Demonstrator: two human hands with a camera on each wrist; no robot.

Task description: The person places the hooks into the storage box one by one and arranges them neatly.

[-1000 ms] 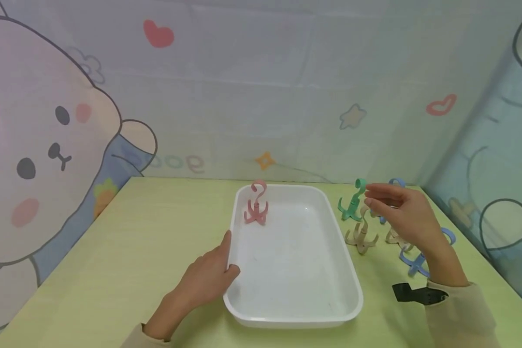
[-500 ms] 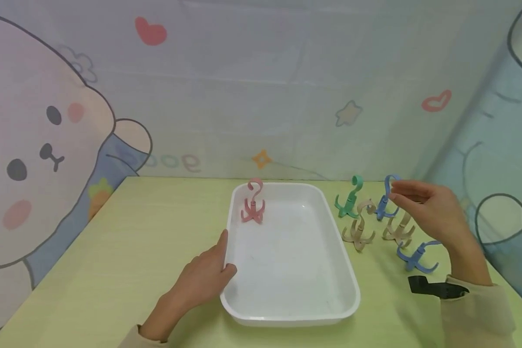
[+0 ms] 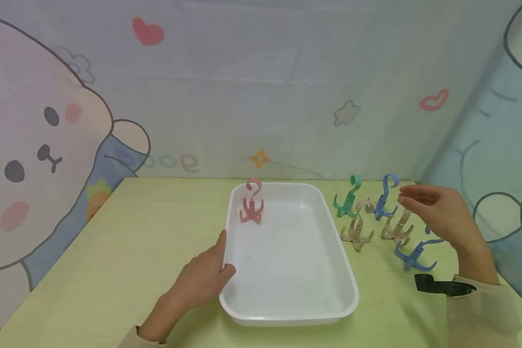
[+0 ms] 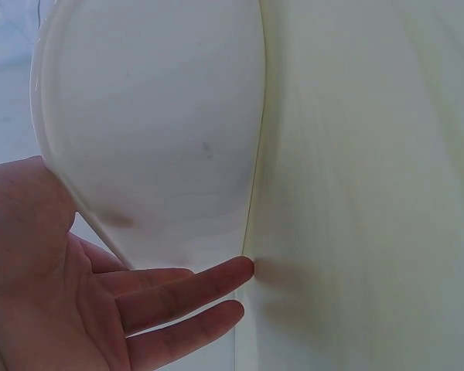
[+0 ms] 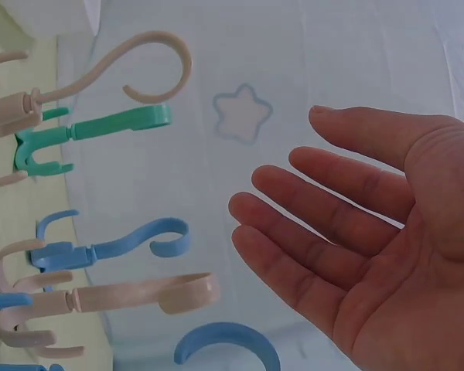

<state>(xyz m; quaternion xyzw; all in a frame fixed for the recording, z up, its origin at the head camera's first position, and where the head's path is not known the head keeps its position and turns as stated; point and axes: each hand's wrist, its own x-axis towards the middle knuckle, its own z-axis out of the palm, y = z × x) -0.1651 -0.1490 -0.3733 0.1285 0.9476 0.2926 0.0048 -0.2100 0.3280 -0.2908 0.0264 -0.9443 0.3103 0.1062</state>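
Note:
A white tray (image 3: 289, 321) stands on the table. My left hand (image 3: 203, 281) holds its left side, thumb over the rim and fingers along the outer wall, as the left wrist view also shows. At the tray's far left corner a pink multi-prong hook (image 3: 252, 212) stands upright. My right hand (image 3: 444, 217) hovers above the hooks on the right, holding nothing, its fingers extended and apart in the right wrist view. Below and beside it are a green hook (image 3: 347, 205), a blue hook (image 3: 380, 207), two beige hooks (image 3: 356, 234) and a nearer, tilted blue hook (image 3: 413, 258).
The light yellow-green table (image 3: 113, 270) reaches back to a printed cloth backdrop (image 3: 243, 96). More of this cloth hangs along the right side. A black strap (image 3: 445, 286) with a small mount sits on the right wrist.
My right hand has moved to the right, away from the green hook and past the far blue one, uncovering several hooks. The left hand stays on the tray. The head view shifts slightly.

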